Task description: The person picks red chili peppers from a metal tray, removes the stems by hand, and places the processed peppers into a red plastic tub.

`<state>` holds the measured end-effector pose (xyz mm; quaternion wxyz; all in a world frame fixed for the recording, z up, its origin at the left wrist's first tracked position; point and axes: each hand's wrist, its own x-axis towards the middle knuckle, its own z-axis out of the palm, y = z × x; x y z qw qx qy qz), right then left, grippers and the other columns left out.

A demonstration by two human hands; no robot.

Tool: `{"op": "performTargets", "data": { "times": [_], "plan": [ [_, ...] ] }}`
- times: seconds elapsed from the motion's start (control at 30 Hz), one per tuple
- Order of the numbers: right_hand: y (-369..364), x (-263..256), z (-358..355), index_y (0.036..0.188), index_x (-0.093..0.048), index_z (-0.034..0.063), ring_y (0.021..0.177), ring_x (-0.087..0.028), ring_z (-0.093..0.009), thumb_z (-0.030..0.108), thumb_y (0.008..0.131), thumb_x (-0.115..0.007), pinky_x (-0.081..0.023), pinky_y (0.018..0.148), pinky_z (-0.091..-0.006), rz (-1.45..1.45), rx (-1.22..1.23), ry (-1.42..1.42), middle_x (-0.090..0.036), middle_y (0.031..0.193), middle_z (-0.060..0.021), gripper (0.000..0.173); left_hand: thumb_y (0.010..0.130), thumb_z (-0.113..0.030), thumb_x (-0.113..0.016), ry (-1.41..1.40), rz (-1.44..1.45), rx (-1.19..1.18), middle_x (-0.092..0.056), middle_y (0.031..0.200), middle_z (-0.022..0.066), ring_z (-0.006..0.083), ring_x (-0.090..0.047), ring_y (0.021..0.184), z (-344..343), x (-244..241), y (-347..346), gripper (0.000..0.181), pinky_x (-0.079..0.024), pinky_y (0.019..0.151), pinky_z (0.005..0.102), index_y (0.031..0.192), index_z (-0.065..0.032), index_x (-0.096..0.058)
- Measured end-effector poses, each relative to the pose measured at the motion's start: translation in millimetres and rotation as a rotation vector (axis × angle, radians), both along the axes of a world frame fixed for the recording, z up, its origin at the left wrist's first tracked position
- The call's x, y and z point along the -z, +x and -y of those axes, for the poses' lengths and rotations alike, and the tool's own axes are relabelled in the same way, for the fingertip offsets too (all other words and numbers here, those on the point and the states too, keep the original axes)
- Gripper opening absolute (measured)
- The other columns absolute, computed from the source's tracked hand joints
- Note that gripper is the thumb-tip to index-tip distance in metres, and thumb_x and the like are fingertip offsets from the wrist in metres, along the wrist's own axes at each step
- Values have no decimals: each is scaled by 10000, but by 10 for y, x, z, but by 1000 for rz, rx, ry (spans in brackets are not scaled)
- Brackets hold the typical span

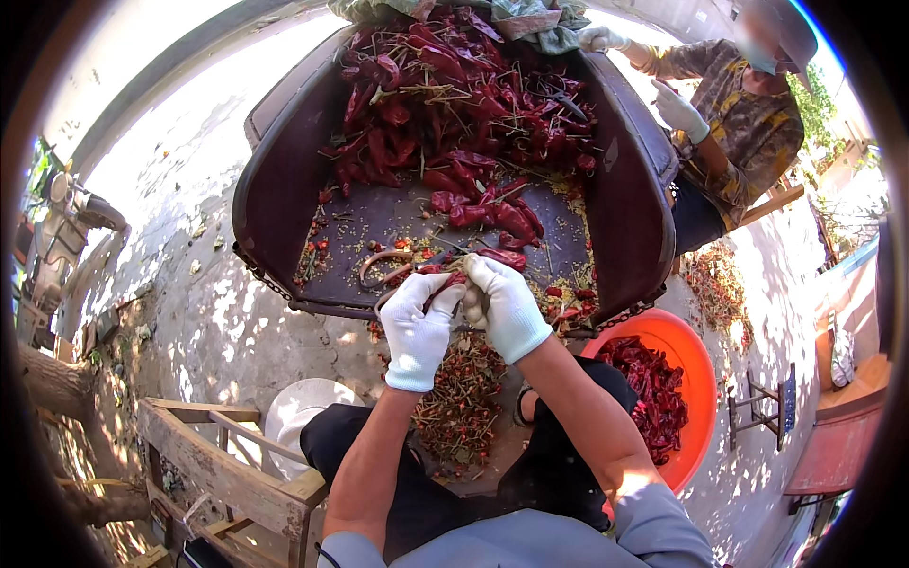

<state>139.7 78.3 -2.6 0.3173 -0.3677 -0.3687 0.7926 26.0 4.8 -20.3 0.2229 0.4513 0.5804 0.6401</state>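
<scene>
My left hand (419, 326), in a white knit glove, is closed on a dried red chili pepper (453, 280). Gloved in the same way, my right hand (504, 305) touches that pepper's stem end with its fingertips; whether it grips the stem is hard to tell. Both hands are over the near edge of a dark metal cart bed (355, 234). Just beyond my left hand lie scissors (387, 268) with loop handles. A large heap of dried red chili peppers (454, 92) fills the bed's far part, and several loose peppers lie nearer, among scattered seeds.
An orange plastic basin (699, 397) of red peppers stands by my right leg. Stems and scraps (458, 412) lie on the ground between my legs. A wooden frame (220, 461) and a pale hat (305, 412) are at left. A gloved co-worker (738, 121) sits at the cart's right.
</scene>
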Motion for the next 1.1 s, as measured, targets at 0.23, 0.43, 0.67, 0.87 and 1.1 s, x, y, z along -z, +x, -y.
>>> {"op": "performTargets", "data": {
  "times": [0.23,0.43,0.67,0.87,1.1],
  "plan": [
    [-41,-42,33,857,-616,95,498,-499,-69,283,1031,-550,-383,450,-216,110,52,176,-576,679,10,265,923,-95,-691,-135,476,37,-679,809,-11,29,-565,633,4,-45,33,108,-465,556,196,992,-11,-698],
    [3,-53,4,1005,-711,-16,819,-650,-118,117,948,-661,-511,737,-263,269,184,983,-708,903,-54,153,978,-277,-638,-271,936,353,-605,656,-17,26,-422,422,55,-65,-113,196,-281,354,192,904,-95,-652],
    [25,-161,77,1049,-728,-14,812,-683,-124,96,905,-703,-544,739,-272,183,100,751,-732,921,-87,182,979,-231,-638,-357,724,368,-561,692,-32,63,-518,541,109,-97,-155,179,-367,423,221,935,-57,-635],
    [56,-78,65,986,-745,34,699,-688,-172,131,870,-725,-535,637,-296,478,30,1258,-726,823,-105,153,893,-202,-711,-117,-462,238,-613,697,33,201,-594,597,139,-56,-255,154,-443,533,320,885,-52,-678],
    [47,31,-90,953,-720,23,528,-412,-13,237,985,-643,-298,431,-195,47,-12,68,-560,657,45,230,876,-162,-740,40,-409,239,-585,680,99,223,-582,595,210,-158,-116,160,-453,572,318,850,-21,-669]
  ]
}}
